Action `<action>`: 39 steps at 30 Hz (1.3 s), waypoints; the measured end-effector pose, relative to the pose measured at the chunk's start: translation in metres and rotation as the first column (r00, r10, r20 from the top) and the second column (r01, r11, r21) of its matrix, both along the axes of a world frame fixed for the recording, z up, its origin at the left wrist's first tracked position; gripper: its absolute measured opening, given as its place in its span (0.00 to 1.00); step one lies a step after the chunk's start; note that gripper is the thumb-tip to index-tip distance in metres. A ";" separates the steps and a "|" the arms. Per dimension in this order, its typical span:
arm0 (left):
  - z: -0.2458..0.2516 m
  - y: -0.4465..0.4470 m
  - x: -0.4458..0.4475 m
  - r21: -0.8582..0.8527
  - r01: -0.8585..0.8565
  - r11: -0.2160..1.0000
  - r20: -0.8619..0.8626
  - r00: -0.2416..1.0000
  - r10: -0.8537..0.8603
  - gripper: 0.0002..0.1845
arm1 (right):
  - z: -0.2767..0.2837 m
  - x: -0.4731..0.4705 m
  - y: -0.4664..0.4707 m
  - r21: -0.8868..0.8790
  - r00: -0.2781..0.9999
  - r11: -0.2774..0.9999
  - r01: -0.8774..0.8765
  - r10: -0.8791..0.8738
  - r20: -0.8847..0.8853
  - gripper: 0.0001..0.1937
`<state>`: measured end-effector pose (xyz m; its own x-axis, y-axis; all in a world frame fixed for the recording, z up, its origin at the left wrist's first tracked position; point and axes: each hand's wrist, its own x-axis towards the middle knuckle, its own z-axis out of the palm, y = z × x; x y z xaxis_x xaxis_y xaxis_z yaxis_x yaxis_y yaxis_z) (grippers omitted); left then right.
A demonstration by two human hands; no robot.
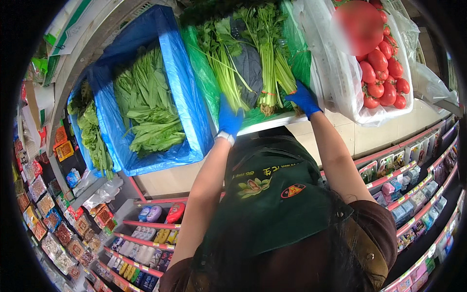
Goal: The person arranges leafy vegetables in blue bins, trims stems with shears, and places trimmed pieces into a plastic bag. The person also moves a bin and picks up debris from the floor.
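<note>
A crate lined with green plastic holds leafy celery bunches on both sides of a dark cloth-like sheet. My left hand, in a blue glove, lies at the crate's near left corner, beside the root end of the left celery bunch; its fingers are apart, and whether they touch the stalks is unclear. My right hand, also gloved in blue, is at the near right, fingers at the base of the rightmost celery bunch. Another bunch, tied with a red band, stands between, roots towards me.
To the left, a crate lined with blue plastic holds green leafy vegetables, with more greens beyond it. A white-lined crate of red tomatoes is on the right. Shelves of packaged goods surround the floor on both sides.
</note>
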<state>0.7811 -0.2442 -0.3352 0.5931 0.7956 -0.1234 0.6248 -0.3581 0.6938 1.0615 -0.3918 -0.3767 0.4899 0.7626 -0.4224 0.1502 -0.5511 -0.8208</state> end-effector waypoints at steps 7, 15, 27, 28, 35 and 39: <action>0.001 0.016 0.025 -0.443 -0.371 0.816 -0.111 0.926 0.361 0.37 | 0.074 -0.109 0.070 0.135 0.947 0.981 -0.140 0.092 0.309 0.22; -0.028 0.036 -0.018 -0.881 -0.228 0.414 -0.123 0.956 0.264 0.20 | -0.005 -0.157 0.114 -0.173 0.944 0.975 -0.141 0.079 -0.320 0.32; 0.089 0.010 0.012 -0.259 0.286 0.923 -0.607 0.695 -0.386 0.48 | 0.007 -0.091 0.093 -0.115 0.381 0.991 -0.071 -0.080 -0.921 0.17; 0.085 0.006 0.000 -0.074 0.339 0.938 -0.582 0.749 -0.316 0.44 | 0.019 -0.093 0.096 -0.142 0.333 0.990 -0.012 -0.130 -0.934 0.17; 0.110 -0.004 -0.049 0.200 0.612 0.765 -0.753 0.595 -0.279 0.09 | 0.024 -0.092 0.096 -0.207 0.258 0.978 -0.004 -0.199 -0.945 0.20; 0.102 -0.016 -0.075 0.445 0.656 0.610 -0.880 0.446 0.162 0.06 | 0.057 -0.109 0.101 -0.241 0.242 0.970 0.020 -0.238 -0.940 0.21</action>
